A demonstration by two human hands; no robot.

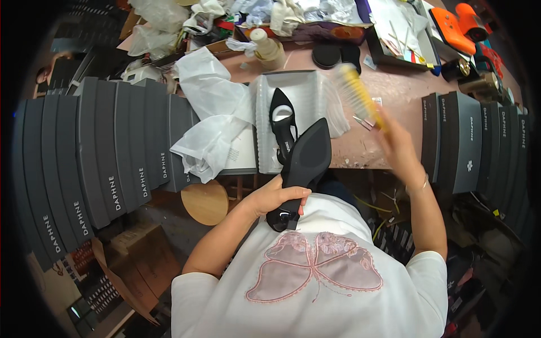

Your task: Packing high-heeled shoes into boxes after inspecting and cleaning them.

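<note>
My left hand [276, 197] grips a black pointed-toe shoe [307, 158] near its heel, sole up, toe pointing away over the table edge. My right hand [397, 141] is raised over the table and holds a yellow brush [356, 93], which is motion-blurred. A second black shoe [282, 115] lies in an open grey shoe box [315, 84] lined with white paper, just left of the held shoe.
Rows of dark grey shoe boxes stand at my left [107, 152] and right [473, 141]. White tissue paper [214, 112] spills beside the open box. The pink-brown table [394, 79] carries clutter, a tape roll [269, 49] and orange tools [459, 25]. A round wooden stool [205, 201] sits below.
</note>
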